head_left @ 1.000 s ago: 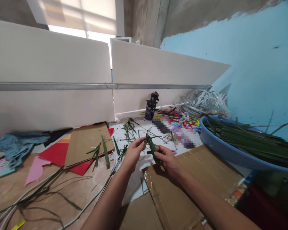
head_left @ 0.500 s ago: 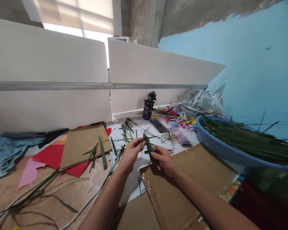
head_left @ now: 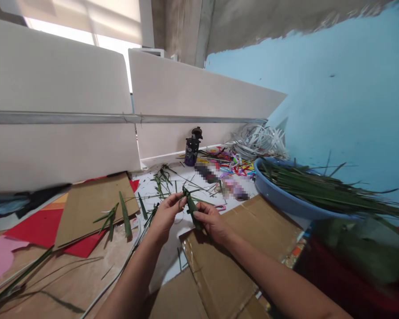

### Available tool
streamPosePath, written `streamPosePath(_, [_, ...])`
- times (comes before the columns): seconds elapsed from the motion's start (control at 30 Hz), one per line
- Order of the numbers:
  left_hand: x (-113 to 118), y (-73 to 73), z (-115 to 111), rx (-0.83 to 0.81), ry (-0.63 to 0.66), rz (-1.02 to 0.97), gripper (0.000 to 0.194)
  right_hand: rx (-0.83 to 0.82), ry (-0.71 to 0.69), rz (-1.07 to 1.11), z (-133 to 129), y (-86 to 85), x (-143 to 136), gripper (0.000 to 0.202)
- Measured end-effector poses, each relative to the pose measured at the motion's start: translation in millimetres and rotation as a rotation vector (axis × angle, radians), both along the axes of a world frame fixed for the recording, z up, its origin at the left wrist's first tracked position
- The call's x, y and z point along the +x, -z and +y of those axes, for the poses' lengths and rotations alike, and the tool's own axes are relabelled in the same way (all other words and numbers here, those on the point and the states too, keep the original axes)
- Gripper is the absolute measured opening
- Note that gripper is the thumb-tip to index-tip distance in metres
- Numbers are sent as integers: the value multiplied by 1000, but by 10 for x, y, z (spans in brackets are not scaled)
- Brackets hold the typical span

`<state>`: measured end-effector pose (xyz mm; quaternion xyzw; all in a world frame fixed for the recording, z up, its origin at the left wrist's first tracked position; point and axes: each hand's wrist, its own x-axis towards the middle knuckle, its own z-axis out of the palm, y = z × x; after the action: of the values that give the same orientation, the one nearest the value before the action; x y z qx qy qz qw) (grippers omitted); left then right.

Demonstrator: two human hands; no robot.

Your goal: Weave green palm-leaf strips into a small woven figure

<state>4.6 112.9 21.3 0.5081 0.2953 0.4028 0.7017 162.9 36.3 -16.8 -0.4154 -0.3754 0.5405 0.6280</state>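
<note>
Between my two hands is a folded green leaf strip, dark and knotted at its upper end. My left hand is closed, pinching that upper end between thumb and fingers. Lower down, my right hand grips the wider part from the right, thumb on top. The strip is held above the white sheet and the edge of a flat cardboard piece. Cut leaf scraps lie just beyond my left hand.
A blue basin full of long green leaves stands at right. Behind are a dark bottle with its lid up, colourful strips and coiled white strapping. At left, another cardboard piece lies over red paper.
The view has turned slightly right, so the surroundings sit further left. Both hands keep their hold on the leaf strip, with little change in grip.
</note>
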Motion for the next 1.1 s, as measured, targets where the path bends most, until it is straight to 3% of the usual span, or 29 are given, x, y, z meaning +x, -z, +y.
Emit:
streamPosePath(0.7, [-28, 162, 49, 41, 4, 104, 47, -1, -26, 22, 74, 112, -22, 47])
streamPosePath(1.1, [-52, 94, 16, 1, 3, 127, 51, 8, -45, 19, 93, 142, -47, 49])
